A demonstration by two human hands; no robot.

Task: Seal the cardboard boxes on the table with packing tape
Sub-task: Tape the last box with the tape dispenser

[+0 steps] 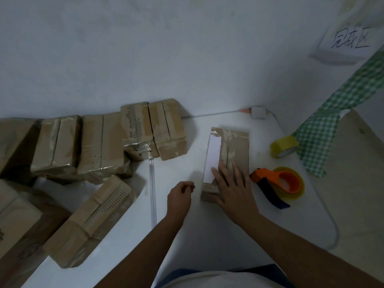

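Cardboard box (pixel 236 142) under right hand (pixel 232 190)
Straight fingers press its near end; left hand (pixel 179 196), loosely curled, holds nothing just left.

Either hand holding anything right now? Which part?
Nothing gripped. Right hand lies flat on the near end of the cardboard box; left hand is loosely curled, seemingly empty.
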